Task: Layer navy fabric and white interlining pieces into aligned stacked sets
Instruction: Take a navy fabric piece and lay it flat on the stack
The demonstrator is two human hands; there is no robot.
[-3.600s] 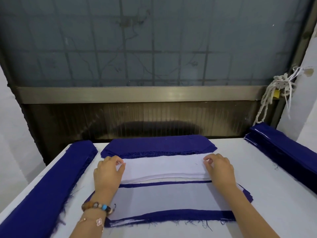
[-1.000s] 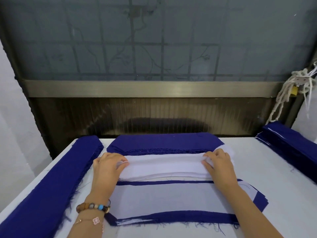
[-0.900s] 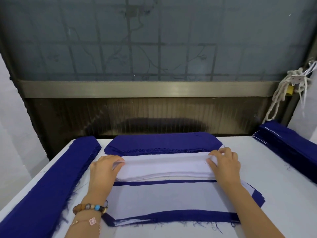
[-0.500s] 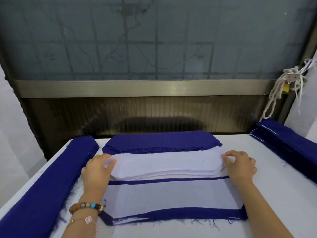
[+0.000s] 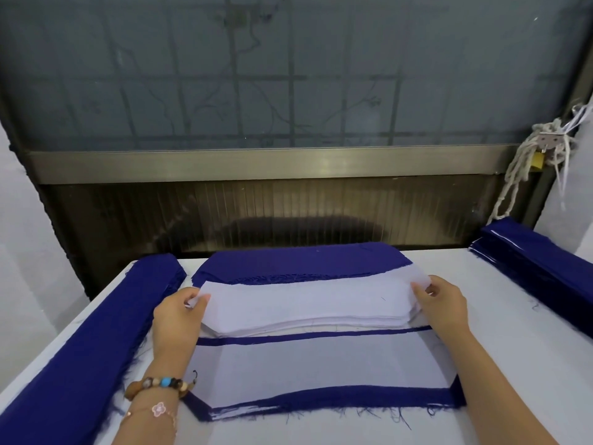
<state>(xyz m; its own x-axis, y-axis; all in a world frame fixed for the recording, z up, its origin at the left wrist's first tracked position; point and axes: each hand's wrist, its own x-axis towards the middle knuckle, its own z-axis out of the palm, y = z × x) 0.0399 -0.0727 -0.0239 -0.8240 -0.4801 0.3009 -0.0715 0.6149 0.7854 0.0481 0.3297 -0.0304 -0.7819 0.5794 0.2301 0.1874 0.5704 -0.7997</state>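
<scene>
White interlining stack (image 5: 308, 303), long axis left-right between hands (image 5: 308, 311)

My left hand (image 5: 178, 316) and right hand (image 5: 446, 308) reach forward, well apart, backs up, each pinching one end of the interlining (image 5: 305, 300) between thumb and fingers; both forearms are bare.

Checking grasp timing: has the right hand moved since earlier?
Yes. The right hand moved right: earlier level with the right edge of the far navy stack, now beyond it, pinching the top interlining sheet.
</scene>
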